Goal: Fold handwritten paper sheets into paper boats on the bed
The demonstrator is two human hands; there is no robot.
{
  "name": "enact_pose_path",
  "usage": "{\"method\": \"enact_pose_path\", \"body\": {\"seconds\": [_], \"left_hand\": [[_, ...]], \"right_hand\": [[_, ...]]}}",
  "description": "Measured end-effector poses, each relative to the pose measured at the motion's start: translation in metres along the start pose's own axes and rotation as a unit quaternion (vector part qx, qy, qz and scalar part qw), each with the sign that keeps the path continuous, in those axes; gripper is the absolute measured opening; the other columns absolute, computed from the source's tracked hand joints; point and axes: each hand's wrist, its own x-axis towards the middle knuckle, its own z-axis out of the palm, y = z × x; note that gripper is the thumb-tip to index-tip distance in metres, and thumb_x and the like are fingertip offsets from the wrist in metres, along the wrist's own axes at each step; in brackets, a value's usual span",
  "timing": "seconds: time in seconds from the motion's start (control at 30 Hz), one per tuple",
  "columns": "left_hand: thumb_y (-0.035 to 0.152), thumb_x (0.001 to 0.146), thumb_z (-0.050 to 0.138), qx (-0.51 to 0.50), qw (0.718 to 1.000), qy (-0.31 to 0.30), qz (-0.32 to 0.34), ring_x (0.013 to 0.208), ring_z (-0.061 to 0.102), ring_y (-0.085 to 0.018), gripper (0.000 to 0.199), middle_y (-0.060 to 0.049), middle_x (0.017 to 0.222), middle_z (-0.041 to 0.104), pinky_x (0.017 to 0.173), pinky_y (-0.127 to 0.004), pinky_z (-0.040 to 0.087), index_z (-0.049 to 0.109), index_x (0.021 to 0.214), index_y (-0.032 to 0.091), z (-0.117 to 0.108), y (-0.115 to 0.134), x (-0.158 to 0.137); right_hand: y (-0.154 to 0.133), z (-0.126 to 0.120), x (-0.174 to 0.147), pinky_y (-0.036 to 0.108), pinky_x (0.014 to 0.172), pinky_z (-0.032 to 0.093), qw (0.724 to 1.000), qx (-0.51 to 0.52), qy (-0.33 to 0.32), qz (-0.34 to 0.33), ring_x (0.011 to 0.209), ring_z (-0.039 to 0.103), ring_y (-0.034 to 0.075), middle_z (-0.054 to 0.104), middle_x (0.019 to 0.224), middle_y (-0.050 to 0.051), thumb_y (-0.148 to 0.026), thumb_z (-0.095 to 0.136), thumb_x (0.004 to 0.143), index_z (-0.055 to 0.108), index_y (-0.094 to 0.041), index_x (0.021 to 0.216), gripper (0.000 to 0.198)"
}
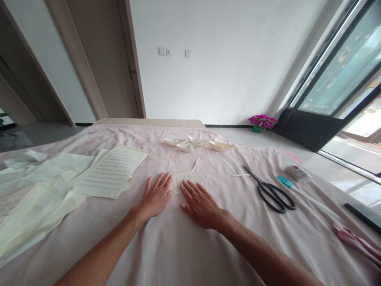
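Your left hand (156, 194) is open, palm down, fingers extended, at the left edge of the small printed sheet (177, 181). Your right hand (201, 202) is likewise open and flat, fingertips over the sheet's right part; neither grips anything. The sheet lies on the pink cloth (178, 250), nearer you than the paper boats (191, 147). On the floor, the green pot (257, 129) holds magenta flowers (262, 120).
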Motion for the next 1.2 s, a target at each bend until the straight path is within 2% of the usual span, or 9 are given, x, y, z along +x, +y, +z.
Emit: {"method": "enact_pose_path", "body": {"seconds": [0.23,0.57,0.67,0.77,0.87,0.93,1.07,1.13,1.2], "left_hand": [[0.033,0.094,0.028,-0.001,0.998,0.021,-0.054,0.140,0.022,-0.029,0.053,-0.012,0.152,0.027,0.110,-0.057,0.017,0.031,0.144,0.016,-0.006,0.005,-0.011],[0.034,0.093,0.038,-0.052,0.993,0.061,-0.087,0.138,0.027,-0.029,0.051,-0.015,0.149,0.034,0.110,-0.055,0.019,0.039,0.139,0.014,-0.005,0.005,-0.014],[0.037,0.088,0.049,-0.119,0.984,0.085,-0.097,0.134,0.034,-0.030,0.046,-0.013,0.142,0.045,0.108,-0.053,0.026,0.050,0.129,0.017,-0.010,0.005,-0.010],[0.031,0.081,0.060,-0.195,0.967,0.125,-0.103,0.117,0.052,-0.025,0.032,-0.010,0.121,0.061,0.099,-0.043,0.039,0.061,0.110,0.018,-0.017,0.009,-0.004],[0.023,0.079,0.062,-0.247,0.946,0.172,-0.121,0.091,0.060,-0.020,0.015,-0.005,0.098,0.065,0.084,-0.036,0.047,0.062,0.092,0.018,-0.021,0.014,-0.001],[0.018,0.079,0.060,-0.287,0.935,0.181,-0.105,0.078,0.059,-0.016,0.005,-0.003,0.087,0.064,0.074,-0.031,0.048,0.059,0.084,0.017,-0.022,0.014,-0.001],[0.008,0.079,0.051,-0.374,0.914,0.159,-0.014,0.077,0.060,-0.013,0.013,-0.001,0.083,0.063,0.072,-0.025,0.048,0.059,0.081,0.018,-0.022,0.005,-0.003],[0.006,0.080,0.049,-0.415,0.901,0.124,0.021,0.083,0.062,-0.013,0.017,-0.001,0.088,0.065,0.075,-0.024,0.048,0.060,0.079,0.018,-0.021,-0.001,-0.004],[0.008,0.081,0.049,-0.437,0.894,0.087,0.039,0.086,0.063,-0.013,0.017,-0.002,0.092,0.067,0.078,-0.025,0.049,0.061,0.076,0.018,-0.021,-0.006,-0.004]], "right_hand": [[0.012,-0.023,-0.016,0.047,0.114,0.018,0.999,-0.027,-0.039,0.019,0.141,0.017,0.022,0.021,0.152,0.008,-0.042,0.028,0.098,0.021,-0.017,0.148,0.056],[0.015,-0.014,-0.020,0.050,0.114,0.013,0.997,-0.010,-0.038,0.063,0.143,0.009,0.024,0.012,0.154,0.010,-0.050,0.022,0.097,0.018,-0.019,0.149,0.060],[0.010,-0.007,-0.018,0.051,0.115,0.011,0.995,-0.007,-0.030,0.090,0.143,0.006,0.024,0.012,0.155,0.010,-0.050,0.022,0.097,0.017,-0.018,0.149,0.061],[0.004,0.001,-0.016,0.052,0.114,0.011,0.993,-0.003,-0.015,0.115,0.143,0.007,0.026,0.014,0.155,0.011,-0.050,0.026,0.096,0.020,-0.017,0.149,0.063],[0.005,0.002,-0.015,0.051,0.114,0.016,0.992,0.032,0.015,0.123,0.142,0.015,0.026,0.022,0.153,0.011,-0.047,0.029,0.095,0.026,-0.017,0.147,0.060],[0.013,-0.005,-0.013,0.046,0.112,0.024,0.983,0.101,0.067,0.138,0.138,0.026,0.023,0.033,0.149,0.010,-0.044,0.028,0.096,0.034,-0.019,0.144,0.054],[0.039,-0.037,0.001,0.037,0.100,0.040,0.915,0.250,0.246,0.201,0.121,0.049,0.022,0.054,0.131,0.009,-0.040,0.029,0.096,0.055,-0.021,0.126,0.044],[0.050,-0.055,0.013,0.037,0.091,0.045,0.902,0.272,0.241,0.233,0.110,0.056,0.023,0.062,0.120,0.008,-0.041,0.033,0.095,0.060,-0.023,0.119,0.040],[0.056,-0.065,0.027,0.037,0.091,0.044,0.924,0.273,0.182,0.198,0.111,0.055,0.023,0.062,0.119,0.006,-0.043,0.038,0.093,0.060,-0.025,0.119,0.038]]}}
